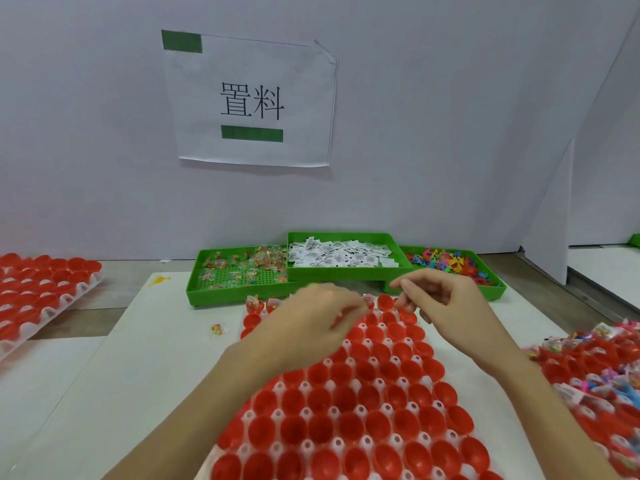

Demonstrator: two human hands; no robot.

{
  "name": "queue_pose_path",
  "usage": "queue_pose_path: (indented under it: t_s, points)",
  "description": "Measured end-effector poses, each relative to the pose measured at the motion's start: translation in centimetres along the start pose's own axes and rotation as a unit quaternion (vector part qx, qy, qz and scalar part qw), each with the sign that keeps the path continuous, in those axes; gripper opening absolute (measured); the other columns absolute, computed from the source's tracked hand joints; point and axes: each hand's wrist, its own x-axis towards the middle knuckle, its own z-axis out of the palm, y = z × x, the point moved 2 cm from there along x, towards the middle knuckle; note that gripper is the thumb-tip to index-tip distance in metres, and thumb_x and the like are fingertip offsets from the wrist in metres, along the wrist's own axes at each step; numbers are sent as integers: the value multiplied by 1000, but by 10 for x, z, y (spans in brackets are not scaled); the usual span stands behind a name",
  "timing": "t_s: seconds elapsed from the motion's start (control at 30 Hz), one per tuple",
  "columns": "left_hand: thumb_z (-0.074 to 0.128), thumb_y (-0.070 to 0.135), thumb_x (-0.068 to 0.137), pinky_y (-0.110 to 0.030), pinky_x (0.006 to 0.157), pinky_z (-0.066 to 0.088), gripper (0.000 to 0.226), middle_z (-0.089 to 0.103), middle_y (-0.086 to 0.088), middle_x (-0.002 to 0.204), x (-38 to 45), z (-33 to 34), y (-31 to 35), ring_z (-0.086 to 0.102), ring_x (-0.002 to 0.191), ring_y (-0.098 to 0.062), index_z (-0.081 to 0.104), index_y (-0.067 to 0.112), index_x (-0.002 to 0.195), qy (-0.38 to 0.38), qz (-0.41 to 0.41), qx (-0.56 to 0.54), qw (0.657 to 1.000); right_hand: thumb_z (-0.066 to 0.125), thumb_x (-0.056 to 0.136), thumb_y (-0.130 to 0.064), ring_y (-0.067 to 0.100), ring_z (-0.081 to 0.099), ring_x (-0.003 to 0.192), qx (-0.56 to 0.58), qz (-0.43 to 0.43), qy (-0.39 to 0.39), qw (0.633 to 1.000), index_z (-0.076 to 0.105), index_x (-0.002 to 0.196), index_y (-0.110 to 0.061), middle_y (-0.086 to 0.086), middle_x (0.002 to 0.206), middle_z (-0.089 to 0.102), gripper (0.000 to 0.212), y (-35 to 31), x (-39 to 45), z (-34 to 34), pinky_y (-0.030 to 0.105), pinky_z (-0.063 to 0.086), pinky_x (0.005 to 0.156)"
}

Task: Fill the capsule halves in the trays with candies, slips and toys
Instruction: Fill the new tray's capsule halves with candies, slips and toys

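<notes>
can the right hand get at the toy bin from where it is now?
Probably yes. The right hand hovers over the far rows of the centre tray, just in front of the toy bin, whose top is open with nothing between them.

bins (pixel 346 271) block far edge | white mat (pixel 156 358) left free (one candy (pixel 217 330))

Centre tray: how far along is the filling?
Barely begun. Only a few capsule halves at the far-left corner of the centre tray hold fillings. The left hand and right hand work over the far row; motion blur hides what they hold. Nearly every nearer cup looks empty. The tray on the right looks filled.
</notes>
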Motion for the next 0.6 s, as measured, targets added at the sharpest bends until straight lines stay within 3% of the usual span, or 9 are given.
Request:
queue_pose_path:
  t_s: [0.13, 0.2, 0.33, 0.43, 0.5, 0.6]
  points:
    - [59, 19, 103, -13, 69, 51, 17, 73, 12, 85, -5, -27, -58, 66, 78, -1, 75, 16, 105, 201, -130, -60, 969, 60, 100, -11, 9, 68, 68, 2, -9, 12, 1000, 76, 97, -17, 0, 75, 75, 17, -5, -3, 0, 10, 47, 61]
    - [62, 18, 101, -9, 62, 44, 13, 73, 11, 84, -7, -37, -99, 64, 72, 0, 75, 15, 103, 228, -216, -40, 949, 60, 100, -12, 10, 69, 69, -3, -12, 22, 1000, 76, 96, -18, -2, 75, 75, 17, -6, -3, 0, 12, 50, 64]
    - [69, 26, 97, -28, 79, 46, 20, 75, 0, 109, -7, -48, -169, 64, 90, -16, 76, 14, 112, 82, -312, 64, 944, 61, 100, -17, 10, 70, 70, -17, -16, 25, 999, 75, 93, -24, -5, 74, 74, 17, -7, -4, 4, 20, 57, 72]
    - [73, 37, 93, -19, 77, 41, 30, 70, 8, 120, -6, -48, -192, 56, 83, -2, 75, 23, 120, -57, -288, 99, 951, 62, 99, -19, 11, 70, 70, -22, -17, 22, 999, 76, 91, -27, -7, 74, 74, 18, -6, -5, 7, 26, 58, 73]
    - [73, 34, 94, -18, 74, 39, 28, 70, 8, 116, -3, -44, -196, 52, 80, 2, 74, 28, 121, -85, -272, 112, 952, 62, 99, -19, 11, 70, 70, -21, -17, 22, 999, 76, 90, -27, -6, 75, 74, 18, -5, -5, 7, 27, 58, 73]
    - [70, 28, 96, -24, 80, 39, 33, 64, 8, 101, 1, -37, -196, 51, 86, -9, 68, 29, 129, -84, -264, 112, 954, 63, 99, -19, 10, 70, 69, -31, -19, 21, 999, 75, 89, -28, -6, 75, 74, 18, -5, -5, 7, 27, 58, 72]
